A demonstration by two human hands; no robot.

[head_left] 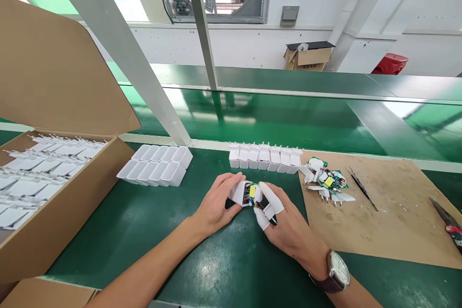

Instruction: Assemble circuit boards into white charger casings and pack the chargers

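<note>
Two hands meet at the middle of the green bench mat [224, 269]. The left hand [216, 207] is curled around a white charger housing [238, 192], gripping it by its flat sides. The right hand [288, 228], with white finger cots [270, 198] on its fingertips, pinches the small circuit board [250, 192] that sits at the housing's open end. A thin dark item lies under the right fingers; what it is cannot be told.

The housing looks light, stiff and smooth, so probably a bit slippery; its flat sides seem the safest hold. The board looks fragile and is best held by its edges, clear of the components.

Just beyond stand a row of white housings [265, 158] and, to the left, a batch of empty shells [155, 166]. To the right, loose boards and plug pieces [327, 180] and tweezers [361, 186] lie on a brown sheet [393, 226].
</note>
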